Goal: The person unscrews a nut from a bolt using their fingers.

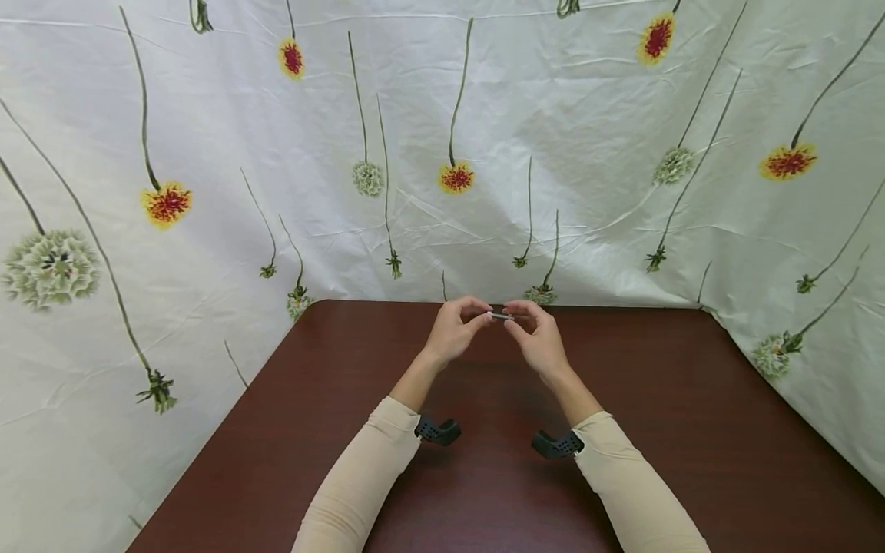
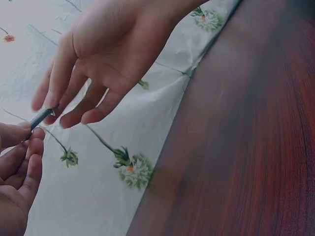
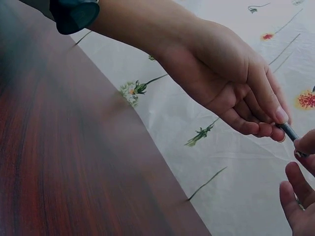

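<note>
Held in the air above the far part of the table is a short, thin grey bolt (image 1: pixel 501 316) with a ridged shaft. My left hand (image 1: pixel 452 332) pinches one end of it between thumb and fingertips. At the other end, my right hand (image 1: pixel 537 336) pinches it with its thumb and forefinger. The ridges along the bolt (image 3: pixel 289 132) show between the two hands in the right wrist view. In the left wrist view the bolt (image 2: pixel 40 117) slants between the fingertips. Both of its ends are partly hidden by fingers.
The dark red-brown wooden table (image 1: pixel 332 369) lies beneath both arms. A white cloth (image 1: pixel 415 100) printed with flowers hangs behind its far edge and along the sides. Each wrist carries a dark strapped device, the left one (image 1: pixel 439 432) and the right one (image 1: pixel 555 445).
</note>
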Demonstrator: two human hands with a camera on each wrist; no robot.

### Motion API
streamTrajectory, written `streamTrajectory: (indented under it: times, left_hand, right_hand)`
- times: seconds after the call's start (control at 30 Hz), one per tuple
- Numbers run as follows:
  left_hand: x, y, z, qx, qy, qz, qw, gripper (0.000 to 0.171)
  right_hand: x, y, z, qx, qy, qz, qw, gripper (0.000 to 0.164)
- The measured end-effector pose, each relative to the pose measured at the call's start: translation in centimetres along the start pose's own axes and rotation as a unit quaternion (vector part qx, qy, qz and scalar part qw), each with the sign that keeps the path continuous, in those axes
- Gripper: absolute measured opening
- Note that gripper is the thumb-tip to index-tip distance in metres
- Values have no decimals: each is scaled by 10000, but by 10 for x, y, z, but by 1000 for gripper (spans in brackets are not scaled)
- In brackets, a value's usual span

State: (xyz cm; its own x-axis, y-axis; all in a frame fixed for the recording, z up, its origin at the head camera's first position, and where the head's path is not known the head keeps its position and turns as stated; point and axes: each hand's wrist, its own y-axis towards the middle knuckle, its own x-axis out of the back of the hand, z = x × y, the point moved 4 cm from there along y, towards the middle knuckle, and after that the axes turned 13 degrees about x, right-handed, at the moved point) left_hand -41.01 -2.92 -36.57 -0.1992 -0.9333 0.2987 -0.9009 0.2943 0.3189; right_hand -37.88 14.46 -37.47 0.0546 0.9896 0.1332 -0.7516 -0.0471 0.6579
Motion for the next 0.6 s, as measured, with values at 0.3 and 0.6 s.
streamTrajectory:
  times: [0.3, 0.6]
  left_hand:
    - [0, -1, -1, -5, 24, -4, 10000, 15]
    - [0, 0, -1, 21, -11, 36, 10000, 16]
  right_hand:
    - [0, 0, -1, -77, 192, -79, 9998, 22]
    - [0, -1, -2, -258, 194, -42, 9995, 32]
